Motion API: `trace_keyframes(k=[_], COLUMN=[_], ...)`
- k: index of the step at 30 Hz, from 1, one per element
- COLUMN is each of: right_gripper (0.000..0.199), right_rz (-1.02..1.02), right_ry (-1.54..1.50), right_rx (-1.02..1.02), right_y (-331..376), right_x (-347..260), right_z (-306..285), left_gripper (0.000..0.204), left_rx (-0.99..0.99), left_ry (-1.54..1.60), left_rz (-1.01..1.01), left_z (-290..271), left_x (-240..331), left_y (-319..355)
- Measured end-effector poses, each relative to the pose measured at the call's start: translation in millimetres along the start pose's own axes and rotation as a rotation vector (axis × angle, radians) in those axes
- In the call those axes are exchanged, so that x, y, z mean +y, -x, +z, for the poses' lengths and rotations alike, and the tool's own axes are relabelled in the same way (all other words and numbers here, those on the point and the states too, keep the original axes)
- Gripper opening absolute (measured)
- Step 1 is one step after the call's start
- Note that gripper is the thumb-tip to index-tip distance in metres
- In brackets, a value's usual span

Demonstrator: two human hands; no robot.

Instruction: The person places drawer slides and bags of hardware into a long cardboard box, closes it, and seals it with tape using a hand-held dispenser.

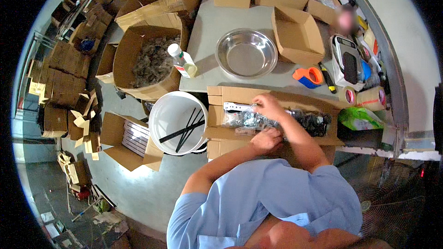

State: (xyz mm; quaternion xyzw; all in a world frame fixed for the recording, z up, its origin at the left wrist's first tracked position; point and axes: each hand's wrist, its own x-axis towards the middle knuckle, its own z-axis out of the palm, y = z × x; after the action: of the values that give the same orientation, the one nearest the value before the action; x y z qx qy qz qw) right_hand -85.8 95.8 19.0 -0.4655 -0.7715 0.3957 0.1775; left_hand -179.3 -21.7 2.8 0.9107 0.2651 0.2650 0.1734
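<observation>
An open, long cardboard box (214, 110) lies in front of me on the table edge, its flaps folded out. Inside it are clear plastic bags (247, 119) with metal parts, a white strip with holes (237, 106), and black bagged parts (314, 122) toward the right end. My right hand (270, 106) reaches over the far side of the bags, its fingers pinched on the clear plastic. At the near side of the box, my left hand (266, 139) is closed with curled fingers. Whatever it holds is hidden.
Left of the box stands a white bucket (159, 115) with black rods. Beyond are a steel bowl (221, 60), a bottle (187, 62), an open carton (300, 53), orange tape (315, 74), a knife (328, 80) and clear tape rolls (371, 97). A green bag (357, 119) lies right.
</observation>
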Motion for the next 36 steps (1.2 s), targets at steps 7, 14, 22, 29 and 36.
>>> trace_keyframes(k=[7, 14, 22, 29, 36], right_gripper=[0.036, 0.065, 0.050, 0.057, 0.104], right_rz=[0.069, 0.181, 0.056, -0.001, 0.081], right_ry=[0.050, 0.682, 0.558, 0.458, 0.532], right_rx=[0.200, -0.252, 0.106, 0.114, 0.045], right_y=[125.1, 192.5, 186.1, 173.3, 151.0], right_x=[-2.0, 16.8, 27.0, 20.4, 27.1], right_z=[-93.0, -27.3, -29.7, -39.6, -62.0], left_gripper=[0.016, 0.037, 0.080, 0.085, 0.067], left_rx=[0.416, -0.318, -0.302, -0.490, -0.509], left_ry=[-0.181, -0.039, -0.204, 0.080, -0.104], left_rz=[-0.132, -0.339, -0.551, -0.630, -0.393], left_z=[-29.5, 3.9, -21.0, -10.3, -39.4], left_x=[-4.7, -10.2, -12.3, -31.6, -19.1], left_y=[-5.5, 14.4, 3.5, 0.0, 5.7])
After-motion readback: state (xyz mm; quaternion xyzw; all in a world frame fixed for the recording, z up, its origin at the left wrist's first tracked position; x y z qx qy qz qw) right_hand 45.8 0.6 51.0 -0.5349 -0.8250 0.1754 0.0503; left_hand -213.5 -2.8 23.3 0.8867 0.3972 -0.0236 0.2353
